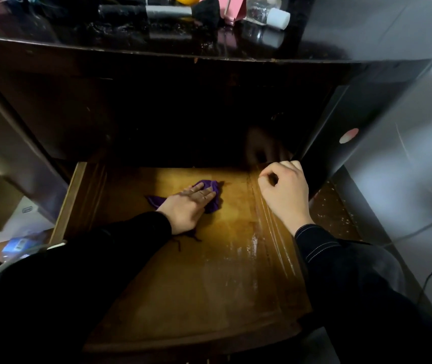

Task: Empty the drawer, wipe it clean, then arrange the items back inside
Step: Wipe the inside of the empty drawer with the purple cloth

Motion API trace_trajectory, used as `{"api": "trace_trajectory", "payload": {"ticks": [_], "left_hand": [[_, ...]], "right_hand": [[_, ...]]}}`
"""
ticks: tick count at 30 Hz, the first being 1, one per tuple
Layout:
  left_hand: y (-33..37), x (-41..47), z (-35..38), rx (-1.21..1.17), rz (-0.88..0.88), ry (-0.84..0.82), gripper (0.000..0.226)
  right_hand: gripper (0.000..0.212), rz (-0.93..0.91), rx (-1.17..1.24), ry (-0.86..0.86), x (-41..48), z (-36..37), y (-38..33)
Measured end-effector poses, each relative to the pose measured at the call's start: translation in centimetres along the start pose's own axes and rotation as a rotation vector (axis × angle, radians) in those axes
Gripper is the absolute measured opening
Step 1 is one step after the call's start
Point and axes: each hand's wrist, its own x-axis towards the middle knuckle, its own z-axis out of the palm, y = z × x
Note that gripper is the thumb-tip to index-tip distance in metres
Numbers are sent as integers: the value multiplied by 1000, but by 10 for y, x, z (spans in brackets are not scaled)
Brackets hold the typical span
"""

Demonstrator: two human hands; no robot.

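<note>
**A:** The drawer (209, 271) stands pulled out towards us with its wooden floor bare. By my reckoning, this is the wiping stage.

**B:** And there's the purple cloth (211, 184), on the drawer floor towards the far end, a little left of centre. The left hand (187, 206) lies flat on top of it, fingers straight and palm pressing down. It isn't gripping anything.

**A:** How will that cloth handle?

**B:** Soft, light and limp, I'd say. It bunches up beyond the fingertips, and a tail of it pokes out to the left of the hand. It doesn't need lifting. A flat palm over its middle is the hold, with enough pressure that it drags along rather than slipping out from under.

**A:** That floor looks glossy, with pale streaks over on the right side.

**B:** Yes, so the cloth could skate or roll up on itself.

**A:** And the right hand (284, 191)?

**B:** It's at the drawer's right wall (275, 232), near the far corner, fingers curled. I can't tell whether they clasp the wall or only rest on it. It's well apart from the cloth.

**A:** Any items waiting to go back?

**B:** A makeup brush (157, 11) and a clear bottle (264, 11) lie on the dark tabletop (131, 46) above. They're likely candidates.
</note>
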Motion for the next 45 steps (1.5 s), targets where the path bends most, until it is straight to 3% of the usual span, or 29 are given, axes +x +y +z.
{"api": "trace_trajectory", "payload": {"ticks": [4,7,9,11,13,17,20,26,28,30,32,34,36,41,43,45], "left_hand": [[29,-44,13,36,183,-26,57],[49,-89,29,33,444,-203,62],[50,-98,30,15,519,-240,61],[40,-81,21,-27,443,-136,57],[25,-54,10,-27,245,16,54],[16,-22,6,9,16,-31,58],[32,-49,16,80,121,-77,65],[68,-125,31,56,644,-303,72],[63,-110,23,18,583,-221,66],[57,-85,13,-25,372,-67,58],[48,-60,4,-18,209,-41,56],[48,-50,6,42,169,-48,57],[54,-59,12,53,208,-40,59],[91,-105,32,4,606,-200,67],[91,-103,32,-24,628,-202,59],[84,-90,28,-57,540,-129,51]], "right_hand": [[13,-13,-6,-7,-2,-3,-2],[14,-14,-4,-15,-2,-4,-4],[15,-11,6,-14,-2,-5,-4],[15,-11,14,-7,-3,-4,-3],[15,-10,23,6,-2,-3,-2],[15,-1,33,9,-2,-5,-4],[15,-8,14,-2,-4,-7,-7],[15,-7,9,-10,-4,-8,-9],[15,-9,7,-8,-4,-7,-8],[16,-5,4,-5,-3,-6,-6],[16,-5,1,-1,-2,-5,-5],[16,-7,-4,-2,-2,-5,-6],[16,-8,-7,-6,-1,-6,-6],[16,-7,-16,-19,-2,-5,-7],[15,-12,-9,-13,-3,-5,-7],[14,-20,-7,-5,-3,-4,-4]]}}
